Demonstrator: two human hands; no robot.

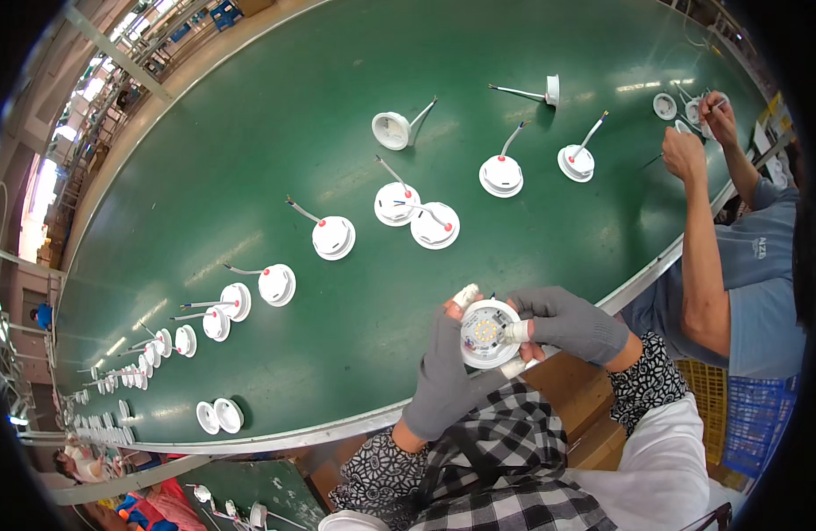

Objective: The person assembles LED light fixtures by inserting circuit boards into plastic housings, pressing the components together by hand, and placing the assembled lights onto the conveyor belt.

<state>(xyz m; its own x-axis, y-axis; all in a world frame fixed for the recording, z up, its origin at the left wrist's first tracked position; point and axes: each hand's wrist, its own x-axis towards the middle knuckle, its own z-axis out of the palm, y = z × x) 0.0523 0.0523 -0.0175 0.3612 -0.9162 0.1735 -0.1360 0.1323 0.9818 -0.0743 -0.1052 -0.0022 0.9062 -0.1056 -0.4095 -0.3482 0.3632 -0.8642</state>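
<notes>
I hold a round white LED downlight (482,353) face up near the belt's front edge, its circuit board with yellow LED dots showing. My left hand (442,376), in a grey fingerless glove with white-wrapped fingertips, grips its left and lower rim. From the right, my right hand (569,326), gloved the same way, grips it too, with a wrapped thumb pressed on the board's right side. Part of a cable tip shows behind the light's top; the rest is hidden. Beyond my hands lie two touching white lights (435,227) with grey cables and red grommets.
A green conveyor belt (364,310) with a metal edge curves across in front of me. More cabled lights (334,237) trail away to the left. Two white rings (219,416) sit near the front edge. At right a co-worker's hands (687,155) handle lights; yellow and blue crates (758,416) stand below.
</notes>
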